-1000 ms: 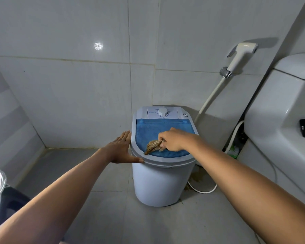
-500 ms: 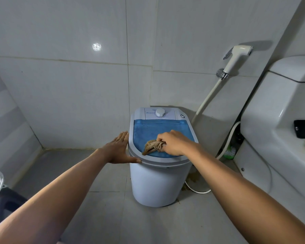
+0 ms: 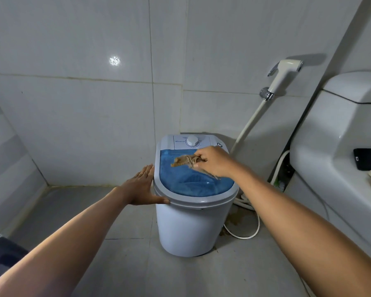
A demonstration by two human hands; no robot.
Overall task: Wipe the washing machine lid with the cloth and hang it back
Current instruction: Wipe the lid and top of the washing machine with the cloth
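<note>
While you work from the single head view, note the layout first: the washing machine (image 3: pixel 193 211) stands on the tiled floor against the wall, its blue lid (image 3: pixel 193 185) closed and level; your right hand (image 3: pixel 214 161) is over the rear half of that lid, near the control dial (image 3: pixel 192 140); its fingers (image 3: pixel 198 158) are curled and pinch the brown cloth (image 3: pixel 185 161), which trails leftward from the grip. Whether the cloth lies flat on the lid or rides just above it, I cannot tell; it looks bunched rather than spread. Your left hand (image 3: pixel 140 187) rests against the machine's left rim, fingers straight and pressed together, thumb along the front edge; that bracing is sound, so hold it.

Judgement on the step in hand: wiping is under way. You would cover more surface with the cloth opened out under a flat palm; work in overlapping passes from the dial side toward the front lip; press lightly, since the light tub could shift on the floor. No hanging point shows in this view.
</note>
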